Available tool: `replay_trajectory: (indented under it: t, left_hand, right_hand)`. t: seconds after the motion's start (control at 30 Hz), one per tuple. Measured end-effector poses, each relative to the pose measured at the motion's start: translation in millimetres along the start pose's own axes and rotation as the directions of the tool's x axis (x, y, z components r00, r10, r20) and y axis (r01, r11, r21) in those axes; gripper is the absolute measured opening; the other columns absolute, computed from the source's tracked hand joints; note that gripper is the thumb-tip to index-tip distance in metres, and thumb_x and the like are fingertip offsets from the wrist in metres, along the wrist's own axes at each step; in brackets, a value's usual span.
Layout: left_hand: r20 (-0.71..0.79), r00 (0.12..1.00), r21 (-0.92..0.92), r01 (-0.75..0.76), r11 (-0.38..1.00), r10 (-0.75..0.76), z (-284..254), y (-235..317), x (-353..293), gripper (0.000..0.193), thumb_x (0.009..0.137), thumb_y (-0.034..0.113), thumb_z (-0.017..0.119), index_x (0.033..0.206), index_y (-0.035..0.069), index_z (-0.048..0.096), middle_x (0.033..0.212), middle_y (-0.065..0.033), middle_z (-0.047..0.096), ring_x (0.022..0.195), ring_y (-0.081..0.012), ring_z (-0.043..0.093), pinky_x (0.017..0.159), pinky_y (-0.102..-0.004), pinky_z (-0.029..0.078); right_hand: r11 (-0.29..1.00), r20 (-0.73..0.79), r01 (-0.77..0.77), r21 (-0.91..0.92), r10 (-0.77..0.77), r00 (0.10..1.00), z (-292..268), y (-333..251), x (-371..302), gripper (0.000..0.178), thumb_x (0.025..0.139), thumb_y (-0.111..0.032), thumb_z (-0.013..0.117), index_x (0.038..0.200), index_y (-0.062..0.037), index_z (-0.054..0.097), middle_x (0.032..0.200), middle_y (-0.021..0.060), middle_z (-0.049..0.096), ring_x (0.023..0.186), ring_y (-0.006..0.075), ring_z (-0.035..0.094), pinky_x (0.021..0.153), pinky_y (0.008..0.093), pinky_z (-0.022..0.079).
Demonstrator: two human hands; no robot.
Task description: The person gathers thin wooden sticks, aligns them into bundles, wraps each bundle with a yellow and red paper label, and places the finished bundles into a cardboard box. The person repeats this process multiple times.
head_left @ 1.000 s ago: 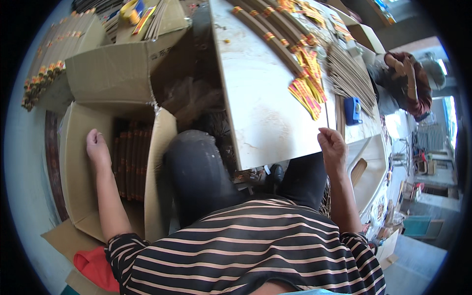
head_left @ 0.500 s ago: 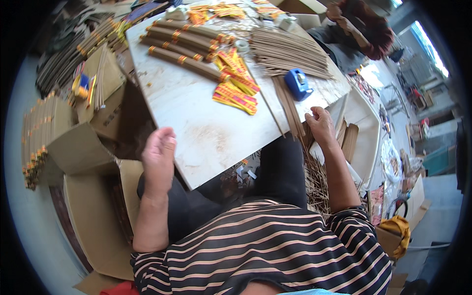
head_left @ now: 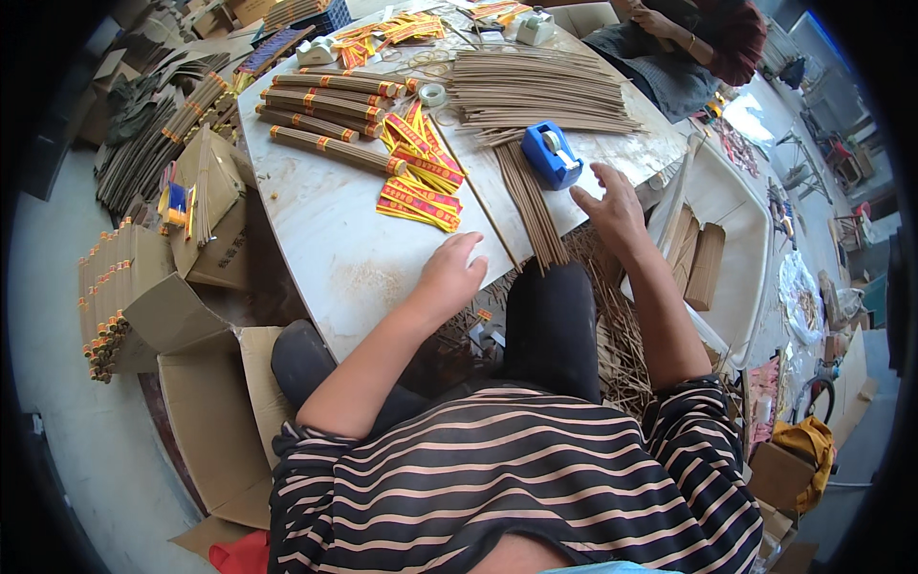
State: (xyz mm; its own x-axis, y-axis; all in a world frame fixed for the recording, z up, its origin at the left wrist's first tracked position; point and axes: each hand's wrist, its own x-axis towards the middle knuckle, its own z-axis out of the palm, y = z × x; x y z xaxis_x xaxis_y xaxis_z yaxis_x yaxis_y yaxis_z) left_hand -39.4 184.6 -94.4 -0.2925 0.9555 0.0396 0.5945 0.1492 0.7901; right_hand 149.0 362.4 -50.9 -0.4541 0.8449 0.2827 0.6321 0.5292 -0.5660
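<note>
My left hand (head_left: 451,277) hovers at the table's front edge with fingers apart and nothing in it. Fingers spread, my right hand (head_left: 612,210) is empty beside a blue tape dispenser (head_left: 547,165). Between the hands, a narrow bunch of brown incense sticks (head_left: 532,206) lies with its near ends past the table edge. One separate stick (head_left: 478,196) rests to its left. Red and yellow paper labels (head_left: 421,206) lie in a heap beyond my left hand. Behind them are several banded incense bundles (head_left: 330,145). A wide pile of loose sticks (head_left: 545,91) covers the far right.
A white tub (head_left: 744,239) holding brown stick bundles stands right of the table (head_left: 296,230). Open cardboard boxes (head_left: 196,383) and stacked bundles (head_left: 100,297) are at the left. Across the table sits another person (head_left: 708,48). A tape roll (head_left: 432,94) lies near the bundles.
My left hand has moved right, from the table's left edge toward the stick bunch. My right hand has risen slightly and its fingers have spread. The whole view has shifted a little.
</note>
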Motion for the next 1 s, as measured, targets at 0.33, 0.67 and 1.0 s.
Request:
replay_trajectory:
  t: [0.33, 0.67, 1.0]
  left_hand:
    - [-0.117, 0.982, 0.173, -0.129, 0.977, 0.150, 43, 16, 51, 0.030, 0.080, 0.011, 0.054, 0.108, 0.001, 0.057, 0.106, -0.0198, 0.054, 0.100, -0.0369, 0.050, 0.089, -0.0413, 0.040]
    - [-0.328, 0.944, 0.061, -0.011, 0.998, 0.031, 36, 5, 78, 0.022, 0.079, 0.009, 0.055, 0.099, 0.003, 0.062, 0.096, -0.0164, 0.057, 0.084, -0.0286, 0.058, 0.078, -0.0340, 0.046]
    - [-0.294, 0.955, -0.061, 0.031, 0.998, -0.048, 44, -9, 49, 0.024, 0.079, 0.008, 0.054, 0.100, -0.001, 0.061, 0.095, -0.0147, 0.058, 0.080, -0.0227, 0.058, 0.075, -0.0306, 0.047]
  right_hand:
    - [0.928, 0.138, -0.128, 0.351, 0.084, 0.987, -15, 25, 48, 0.021, 0.081, -0.015, 0.065, 0.094, 0.0013, 0.063, 0.078, 0.0065, 0.063, 0.070, 0.0114, 0.056, 0.064, 0.0254, 0.046]
    - [0.991, 0.401, 0.009, 0.130, -0.061, 0.914, 55, -31, 21, 0.022, 0.077, -0.022, 0.063, 0.077, 0.0003, 0.063, 0.087, 0.0162, 0.062, 0.081, 0.0333, 0.060, 0.071, 0.0386, 0.048]
    - [0.975, 0.425, 0.105, -0.194, -0.013, 0.905, 75, -36, 40, 0.020, 0.069, -0.018, 0.060, 0.070, 0.0023, 0.064, 0.080, 0.0222, 0.063, 0.078, 0.0353, 0.062, 0.070, 0.0412, 0.050]
